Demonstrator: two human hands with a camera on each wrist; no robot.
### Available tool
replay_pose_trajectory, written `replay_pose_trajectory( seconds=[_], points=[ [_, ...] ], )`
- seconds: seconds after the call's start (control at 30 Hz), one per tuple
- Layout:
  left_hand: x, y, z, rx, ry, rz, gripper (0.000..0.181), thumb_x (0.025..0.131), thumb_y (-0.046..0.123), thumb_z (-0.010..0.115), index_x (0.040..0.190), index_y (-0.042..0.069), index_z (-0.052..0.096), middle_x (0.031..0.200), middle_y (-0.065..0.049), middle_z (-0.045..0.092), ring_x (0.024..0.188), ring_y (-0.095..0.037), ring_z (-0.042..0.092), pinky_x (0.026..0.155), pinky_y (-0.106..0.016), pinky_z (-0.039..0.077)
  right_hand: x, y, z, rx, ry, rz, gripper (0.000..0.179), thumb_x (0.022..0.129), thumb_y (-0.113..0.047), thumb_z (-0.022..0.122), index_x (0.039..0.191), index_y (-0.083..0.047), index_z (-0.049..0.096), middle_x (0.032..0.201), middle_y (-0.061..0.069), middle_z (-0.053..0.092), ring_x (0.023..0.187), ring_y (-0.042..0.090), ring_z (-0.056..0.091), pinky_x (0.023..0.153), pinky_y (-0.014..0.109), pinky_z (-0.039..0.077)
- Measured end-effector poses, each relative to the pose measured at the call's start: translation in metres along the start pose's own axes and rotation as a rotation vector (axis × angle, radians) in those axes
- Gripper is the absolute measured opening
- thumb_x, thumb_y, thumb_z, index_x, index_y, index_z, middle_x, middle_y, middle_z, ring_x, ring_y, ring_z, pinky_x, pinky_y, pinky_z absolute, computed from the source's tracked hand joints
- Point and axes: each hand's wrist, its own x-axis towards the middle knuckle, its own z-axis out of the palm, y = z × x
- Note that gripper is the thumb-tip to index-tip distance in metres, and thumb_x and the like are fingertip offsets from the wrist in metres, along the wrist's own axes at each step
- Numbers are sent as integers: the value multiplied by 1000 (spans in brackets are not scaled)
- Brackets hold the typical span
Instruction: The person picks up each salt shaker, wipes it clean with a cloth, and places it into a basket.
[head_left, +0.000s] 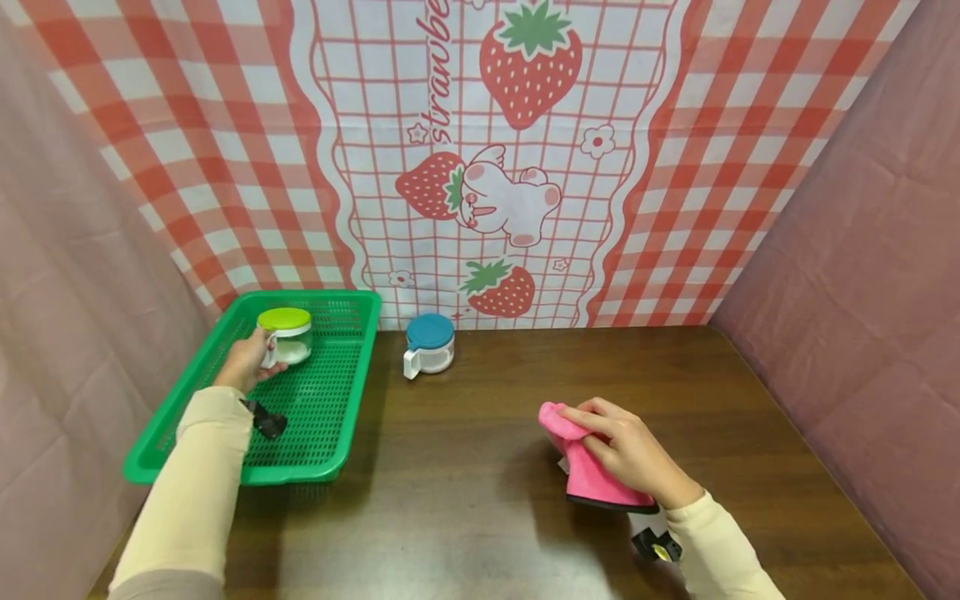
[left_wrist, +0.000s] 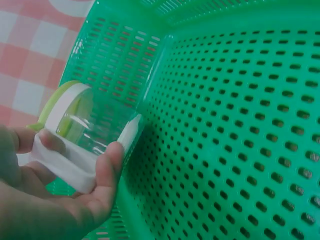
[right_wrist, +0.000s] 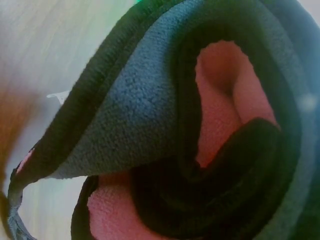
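Pink cloth in right hand (palm down)

The basket stands on the left part of the table. Inside it, toward its far end, is the first jar, held by the left grip. Just right of the basket, beside its far end, sits the second jar. Well right of the basket, level with its near end, is the cloth in the right grip. The backdrop hangs behind the basket; a side curtain is left of it.
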Motion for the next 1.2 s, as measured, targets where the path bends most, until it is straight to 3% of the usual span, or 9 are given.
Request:
replay_pose_trajectory(
  seconds=[0.2,0.37,0.53,0.7,0.8,0.93,1.07,1.2],
  points=[
    [-3,-3,-7,69,-106,-7,41,102,38,22,84,11,47,75,-1,53,60,-7,63,61,-22,55,-2,0,-1,9,-1,-3,48,76,5,71,120,-15,69,97,-4,64,82,6,57,67,23,47],
    [-6,-2,-9,128,-173,-19,40,103,37,19,93,10,47,80,-1,53,65,-8,62,66,-23,55,-2,0,-2,16,-5,-4,49,76,6,70,120,-14,69,97,-3,64,81,7,57,67,23,47],
    [-5,-3,-11,123,-137,-48,41,103,38,22,92,10,50,84,-1,52,67,-10,62,69,-25,56,-2,0,-3,15,-12,-3,49,76,6,70,120,-14,69,98,-2,64,82,9,59,68,24,48],
    [-6,-4,-14,109,-85,-81,40,101,34,26,79,19,56,77,3,54,62,-9,61,65,-24,56,-2,1,-3,16,-3,-5,46,76,4,71,119,-14,70,98,-1,65,81,8,58,67,23,47],
    [-6,-5,-17,126,-42,-110,39,101,32,28,79,20,58,75,4,54,60,-9,62,62,-24,55,-3,1,-3,15,-4,1,46,76,3,72,118,-15,70,98,-1,65,81,7,57,66,23,47],
    [-5,-6,-18,149,-14,-146,37,101,31,30,80,18,58,73,2,54,57,-9,62,59,-24,55,-4,0,-3,17,-9,10,46,76,4,71,118,-15,70,99,0,65,81,7,57,66,23,47],
    [-8,-4,-18,106,7,-162,34,99,23,34,75,16,57,67,1,55,51,-8,62,56,-22,55,-4,0,-4,17,-12,13,45,76,4,71,118,-14,70,99,0,65,81,8,58,66,23,47],
    [-12,-3,-19,62,39,-170,25,97,18,37,86,6,55,65,1,54,49,-8,61,56,-21,55,-4,0,-4,19,-17,16,45,77,4,71,118,-14,70,100,0,66,81,8,57,66,23,47]
  ],
)
